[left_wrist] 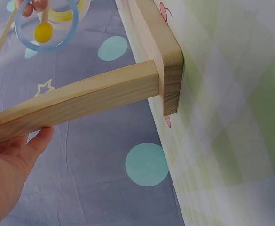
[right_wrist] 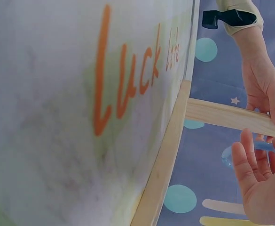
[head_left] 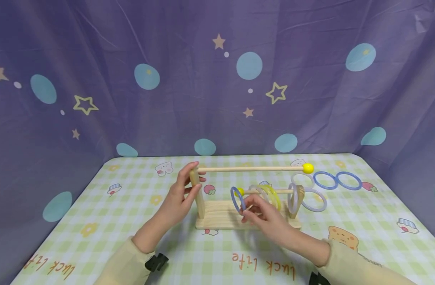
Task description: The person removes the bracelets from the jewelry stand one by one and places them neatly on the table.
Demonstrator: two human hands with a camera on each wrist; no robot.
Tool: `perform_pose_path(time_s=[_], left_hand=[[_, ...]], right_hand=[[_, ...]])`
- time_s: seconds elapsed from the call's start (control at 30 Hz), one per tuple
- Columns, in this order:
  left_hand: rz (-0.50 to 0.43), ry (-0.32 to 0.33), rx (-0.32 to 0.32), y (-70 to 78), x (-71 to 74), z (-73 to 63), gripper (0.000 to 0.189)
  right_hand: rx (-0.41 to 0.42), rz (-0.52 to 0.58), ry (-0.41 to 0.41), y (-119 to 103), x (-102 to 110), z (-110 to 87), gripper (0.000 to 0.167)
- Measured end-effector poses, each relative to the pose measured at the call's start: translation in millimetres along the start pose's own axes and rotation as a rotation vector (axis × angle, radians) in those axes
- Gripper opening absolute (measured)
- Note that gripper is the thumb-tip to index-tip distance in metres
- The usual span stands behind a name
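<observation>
A wooden stand (head_left: 217, 215) has an upper rod (head_left: 253, 169) tipped with a yellow ball (head_left: 308, 168). My left hand (head_left: 178, 197) grips the top of its left post (head_left: 200, 204), thumb and fingers on opposite sides. A blue ring (head_left: 232, 198) is pinched in my right hand (head_left: 265, 217). That ring stands upright at the yellow ball (head_left: 241, 191) ending the lower rod (head_left: 285, 191); in the left wrist view the ball shows inside the ring's outline. Farther along the lower rod hang yellow rings (head_left: 276, 196) and pale ones, with a lilac ring (head_left: 293, 200) by the right post (head_left: 301, 194).
Right of the stand, two blue rings (head_left: 350, 189), a lilac ring (head_left: 318, 210) and a whitish ring (head_left: 302, 174) lie on the checked tablecloth (head_left: 367, 213). A purple curtain (head_left: 189, 114) hangs behind the table.
</observation>
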State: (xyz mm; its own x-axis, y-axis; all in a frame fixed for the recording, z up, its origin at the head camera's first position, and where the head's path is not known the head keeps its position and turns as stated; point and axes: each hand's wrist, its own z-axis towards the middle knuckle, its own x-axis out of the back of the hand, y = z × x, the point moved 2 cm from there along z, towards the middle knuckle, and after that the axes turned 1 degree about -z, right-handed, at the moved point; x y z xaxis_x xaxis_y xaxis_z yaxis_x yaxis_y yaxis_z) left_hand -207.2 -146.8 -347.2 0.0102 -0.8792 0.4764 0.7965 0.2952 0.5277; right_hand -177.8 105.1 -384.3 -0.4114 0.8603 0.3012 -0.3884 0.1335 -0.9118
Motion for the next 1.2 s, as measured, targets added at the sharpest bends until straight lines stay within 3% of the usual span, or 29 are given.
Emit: perform_pose_path(time_s=[0.37, 0.6, 0.77, 0.97, 1.2], left_hand=[[-0.005, 0.006, -0.014, 1.1, 1.3, -0.6, 0.063], [0.001, 0.006, 0.000, 1.4, 1.5, -0.4, 0.063], [0.002, 0.006, 0.004, 1.5, 0.7, 0.0, 0.063], [-0.003, 0.008, 0.008, 1.4, 0.2, 0.9, 0.062], [-0.002, 0.009, 0.004, 1.2, 0.6, 0.9, 0.061]], right_hand=[[0.064, -0.090, 0.002, -8, 10, -10.8, 0.008], [0.147, -0.155, 0.035, -12, 23, -19.0, 0.008], [0.158, -0.193, 0.060, -15, 33, -26.9, 0.012], [0.190, -0.275, 0.109, -21, 47, -36.2, 0.016], [0.287, -0.321, 0.192, -23, 68, -46.2, 0.024]])
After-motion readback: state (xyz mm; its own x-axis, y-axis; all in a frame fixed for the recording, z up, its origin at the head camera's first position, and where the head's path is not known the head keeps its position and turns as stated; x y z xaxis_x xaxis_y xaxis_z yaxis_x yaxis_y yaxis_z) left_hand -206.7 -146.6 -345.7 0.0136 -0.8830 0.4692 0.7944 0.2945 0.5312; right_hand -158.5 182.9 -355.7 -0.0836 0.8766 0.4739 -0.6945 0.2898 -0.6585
